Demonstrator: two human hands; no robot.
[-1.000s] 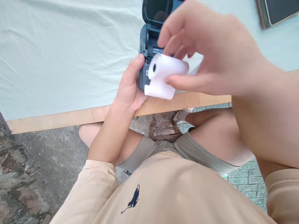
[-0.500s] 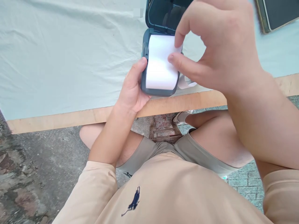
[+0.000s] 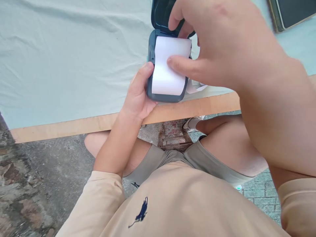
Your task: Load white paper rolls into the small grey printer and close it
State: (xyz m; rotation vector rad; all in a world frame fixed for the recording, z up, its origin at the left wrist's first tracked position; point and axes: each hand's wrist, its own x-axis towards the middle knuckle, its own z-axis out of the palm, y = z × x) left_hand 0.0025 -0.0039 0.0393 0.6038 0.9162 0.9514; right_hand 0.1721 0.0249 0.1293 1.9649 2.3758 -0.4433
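A small dark portable printer [image 3: 166, 98] is held near the table's front edge by my left hand [image 3: 139, 89], whose thumb presses on its left side and whose fingers go beneath it. The printer's hinged lid [image 3: 161, 14] is tilted up and back. White paper [image 3: 168, 77], probably a roll, fills the compartment, its end lying over the front. Over the right side is my right hand [image 3: 212, 49], thumb on or just above the paper. Its fingers are spread from the thumb and reach across the lid's hinge side; whether they touch the lid I cannot tell.
Pale cloth covers the table [image 3: 74, 65], which has a bare wooden front edge [image 3: 61, 128]. A curled strip of thin paper [image 3: 194, 88] lies right of the printer. A phone-like dark device [image 3: 296, 13] rests at the far right. Below are my legs and a wooden stool frame [image 3: 175, 141].
My right hand has shifted left and its fingers have moved up off the paper's edge toward the lid, opening out of the near-pinch. The left hand and printer have barely moved.
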